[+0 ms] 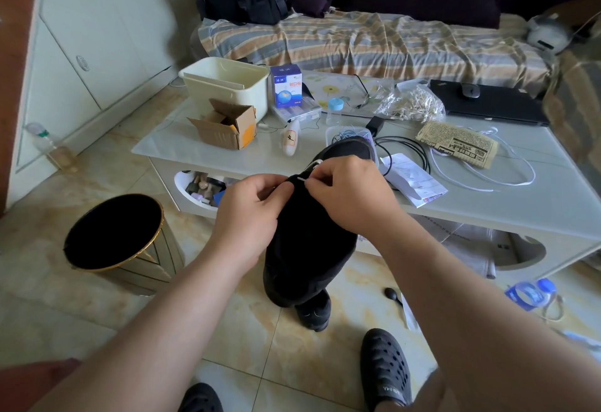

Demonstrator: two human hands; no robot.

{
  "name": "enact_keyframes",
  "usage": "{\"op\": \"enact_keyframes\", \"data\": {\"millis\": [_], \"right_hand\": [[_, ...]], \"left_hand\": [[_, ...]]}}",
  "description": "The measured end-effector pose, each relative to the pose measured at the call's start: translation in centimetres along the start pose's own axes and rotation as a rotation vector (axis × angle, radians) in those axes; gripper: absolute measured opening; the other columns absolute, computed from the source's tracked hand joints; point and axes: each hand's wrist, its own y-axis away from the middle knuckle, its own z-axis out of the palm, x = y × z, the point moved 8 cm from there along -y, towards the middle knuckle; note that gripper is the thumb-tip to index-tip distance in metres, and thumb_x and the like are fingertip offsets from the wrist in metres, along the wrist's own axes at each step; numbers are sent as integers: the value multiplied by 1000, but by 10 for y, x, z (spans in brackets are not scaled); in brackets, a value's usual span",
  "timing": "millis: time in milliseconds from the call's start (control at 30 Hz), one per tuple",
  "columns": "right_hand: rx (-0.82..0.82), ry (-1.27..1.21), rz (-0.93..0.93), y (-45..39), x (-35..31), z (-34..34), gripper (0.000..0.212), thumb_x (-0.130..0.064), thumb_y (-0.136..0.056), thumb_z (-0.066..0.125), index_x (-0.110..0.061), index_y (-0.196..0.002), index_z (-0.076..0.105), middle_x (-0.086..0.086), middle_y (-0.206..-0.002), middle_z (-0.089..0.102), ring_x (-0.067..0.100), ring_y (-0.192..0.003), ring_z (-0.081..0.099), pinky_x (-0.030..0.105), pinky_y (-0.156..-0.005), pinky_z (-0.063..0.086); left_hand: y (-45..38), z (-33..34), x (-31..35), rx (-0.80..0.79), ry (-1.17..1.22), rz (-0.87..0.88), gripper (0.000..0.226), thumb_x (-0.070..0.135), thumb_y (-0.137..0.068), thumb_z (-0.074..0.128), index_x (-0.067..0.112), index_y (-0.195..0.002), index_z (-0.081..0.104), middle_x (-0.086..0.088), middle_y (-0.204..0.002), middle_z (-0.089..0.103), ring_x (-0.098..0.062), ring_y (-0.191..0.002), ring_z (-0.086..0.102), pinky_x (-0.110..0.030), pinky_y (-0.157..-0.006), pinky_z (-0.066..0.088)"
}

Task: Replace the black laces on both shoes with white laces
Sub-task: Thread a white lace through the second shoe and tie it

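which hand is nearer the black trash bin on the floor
Left. The left hand grips the black shoe just right of the trash bin; the right hand is beyond the shoe.

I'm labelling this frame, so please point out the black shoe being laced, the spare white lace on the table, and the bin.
black shoe [309, 236]: head view, upper.
white lace [507, 183]: head view, loop's near strand.
bin [156, 232]: head view, gold rim.
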Motion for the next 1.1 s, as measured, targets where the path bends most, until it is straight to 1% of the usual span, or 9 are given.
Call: {"op": "enact_keyframes", "data": {"millis": [133, 300, 400, 567, 667, 767, 833, 967, 1100], "right_hand": [[-33, 25, 12, 0, 1, 2, 14, -33, -88, 62, -27, -76, 68, -6, -74, 65, 21, -79, 62, 38, -68, 56], [-21, -11, 20, 2, -3, 3, 15, -34, -88, 63, -24, -82, 71, -6, -76, 65, 20, -79, 62, 39, -69, 57], [-20, -45, 17, 2, -4, 2, 15, -32, -90, 65, -22, -82, 72, -6, -76, 66, 19, -80, 62, 37, -72, 57], [44, -180, 70, 5, 2, -2, 8, -30, -87, 79, -26, -81, 75, -16, -72, 67, 3, -75, 62, 27, -66, 44], [145, -221, 96, 7, 2, -6, 23, -31, -80, 84, -24, -84, 63, -12, -74, 67, 3, -75, 61, 26, -65, 46], [165, -219, 95, 7, 1, -9, 27, -32, -81, 83, -22, -84, 58, -9, -74, 66, 4, -74, 60, 19, -64, 45], [137, -199, 66, 5, 0, -7, 20, -31, -83, 81, -24, -85, 63, -10, -76, 68, 2, -74, 61, 17, -63, 44], [20, -158, -2, 4, -2, 6, 17, -18, -86, 75, -28, -99, 69, -14, -83, 74, 4, -85, 66, 18, -76, 47], [85, -85, -85, 7, -7, 8, 30, -25, -79, 68, -34, -108, 69, -17, -107, 72, 20, -110, 62, 44, -95, 51]], "left_hand": [[3, -1, 7, 25, -111, 80, 8, 27, -98, 71, 33, -99, 77, 15, -89, 78, -1, -86, 73, -17, -73, 53], [7, -2, 18, 25, -248, 156, 9, 24, -95, 74, 28, -102, 78, 17, -86, 76, 3, -82, 69, -8, -69, 46], [11, 1, 22, -8, -282, 166, 18, 18, -91, 77, 30, -104, 79, 21, -87, 77, 6, -84, 70, -8, -73, 49], [13, 2, 21, -23, -211, 128, 24, 15, -89, 77, 36, -100, 77, 21, -94, 77, -3, -90, 73, -28, -87, 58], [12, 4, 17, -43, -82, 55, 36, 6, -85, 76, 38, -101, 71, 14, -101, 79, -16, -93, 74, -41, -92, 60], [15, 14, 11, -136, 39, -15, 57, -6, -86, 71, 41, -120, 66, 11, -109, 79, -11, -97, 75, -32, -87, 61], [15, 19, 5, -172, 85, -51, 65, -12, -87, 67, 39, -128, 66, 12, -116, 78, -5, -107, 73, -25, -95, 58], [10, 20, -11, -126, 236, -201, 57, -18, -88, 66, 31, -116, 72, 8, -117, 78, -6, -115, 71, -33, -110, 51], [3, 6, -16, 36, 377, -270, 55, -15, -90, 66, 16, -136, 66, 8, -110, 78, -3, -101, 74, -19, -91, 58]]}}
